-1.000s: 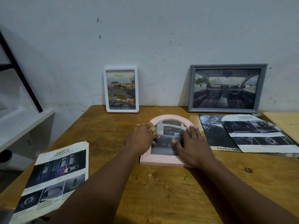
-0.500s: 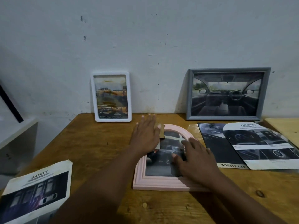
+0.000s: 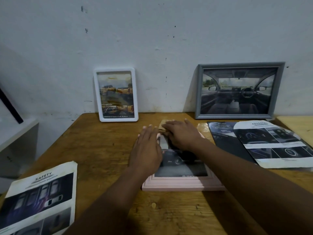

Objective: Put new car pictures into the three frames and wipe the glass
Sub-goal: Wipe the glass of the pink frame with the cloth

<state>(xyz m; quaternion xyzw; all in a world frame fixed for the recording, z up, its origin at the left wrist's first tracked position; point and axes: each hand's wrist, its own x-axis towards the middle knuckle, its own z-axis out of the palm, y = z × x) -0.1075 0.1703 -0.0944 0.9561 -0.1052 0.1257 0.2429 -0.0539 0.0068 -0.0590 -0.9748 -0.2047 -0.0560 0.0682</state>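
Observation:
A pink arch-topped frame [image 3: 183, 184] lies flat on the wooden table [image 3: 101, 146] with a dark car picture in it. My left hand [image 3: 147, 150] lies flat on the frame's left side, fingers straight. My right hand [image 3: 183, 134] rests over the frame's top, its fingers stretched onto a small tan cloth [image 3: 162, 125] at the arch. Both hands hide most of the upper glass. A white frame [image 3: 118, 119] with a yellow-truck picture and a grey frame [image 3: 240, 65] with a car-interior picture lean against the wall behind.
A "SAFETY" car brochure sheet [image 3: 42, 197] lies at the front left edge. Two overlapping car brochures [image 3: 271, 143] lie right of the pink frame. A white shelf [image 3: 17, 131] stands left of the table, and a pale wooden board [image 3: 298, 126] sits at the far right.
My left hand let go of the tan cloth and flattened on the frame's left side. My right hand slid from the glass up onto the cloth at the arch. The view moved closer.

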